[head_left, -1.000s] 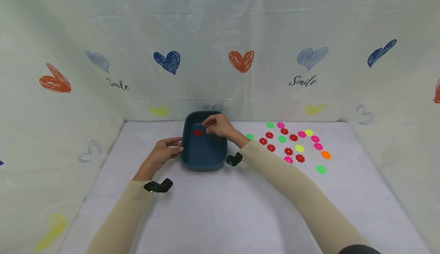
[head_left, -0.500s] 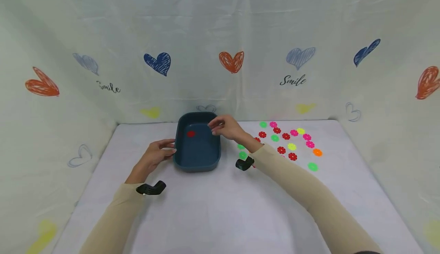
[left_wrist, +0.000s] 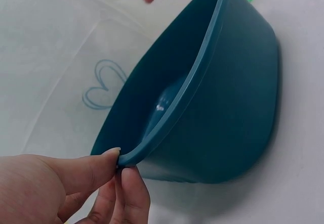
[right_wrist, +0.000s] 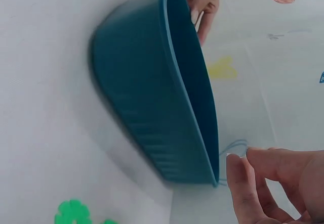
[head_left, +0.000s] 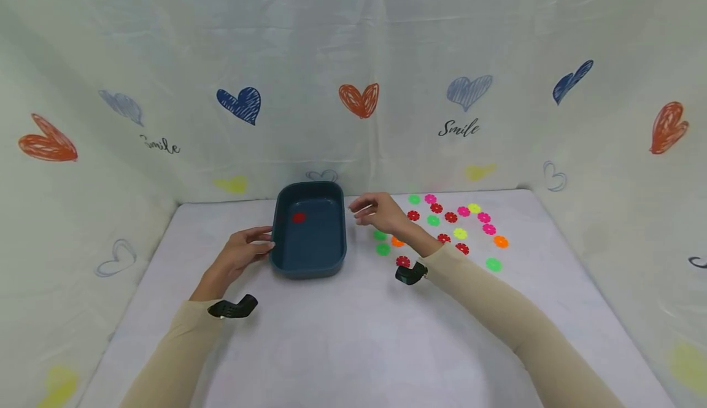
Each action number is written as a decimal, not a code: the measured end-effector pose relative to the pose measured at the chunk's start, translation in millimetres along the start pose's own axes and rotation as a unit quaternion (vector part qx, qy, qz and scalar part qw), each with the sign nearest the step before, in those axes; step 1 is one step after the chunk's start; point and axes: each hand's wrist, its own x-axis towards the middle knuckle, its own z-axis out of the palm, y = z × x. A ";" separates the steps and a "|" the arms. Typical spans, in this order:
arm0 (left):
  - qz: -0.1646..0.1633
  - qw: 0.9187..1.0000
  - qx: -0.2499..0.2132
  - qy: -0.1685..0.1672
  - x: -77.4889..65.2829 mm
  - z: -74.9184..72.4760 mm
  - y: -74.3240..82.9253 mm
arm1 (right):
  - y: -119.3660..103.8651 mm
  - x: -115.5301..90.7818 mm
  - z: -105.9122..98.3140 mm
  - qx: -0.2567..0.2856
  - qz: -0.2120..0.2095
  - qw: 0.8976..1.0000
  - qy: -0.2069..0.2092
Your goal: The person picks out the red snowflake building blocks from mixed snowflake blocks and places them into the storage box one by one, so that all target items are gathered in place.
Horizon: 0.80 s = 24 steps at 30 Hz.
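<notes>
A dark blue plastic basin stands toward the back of the table, with a red flower-shaped disc on its floor. My left hand pinches the basin's left rim between thumb and fingers, as the left wrist view shows at the rim. Just off the basin's right side hovers my right hand. Its thumb and fingertips are a little apart in the right wrist view, and nothing shows between them. Beneath and beyond it lie flower-shaped discs, among them a green disc and a red disc.
Several more discs in pink, yellow, red, green and orange lie spread over the right of the white table, such as an orange disc. A white curtain printed with hearts rises behind and at both sides.
My right hand has moved right, from above the basin's inside to beyond its right rim. The left hand keeps its pinch on the rim. The head view has turned slightly right.
</notes>
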 end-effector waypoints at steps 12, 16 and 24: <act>0.001 1.000 -0.010 -0.010 0.2 -1.9 -1.9 | 25.1 -31.8 -21.5 -0.002 0.024 1.000 0.013; 0.004 1.000 -0.009 -0.011 0.6 -2.3 -1.5 | 35.2 -44.7 -30.6 0.010 0.028 0.999 0.020; -0.002 1.000 -0.006 -0.011 1.0 -0.2 -0.4 | 53.0 -64.7 -46.9 -0.010 0.039 0.998 0.043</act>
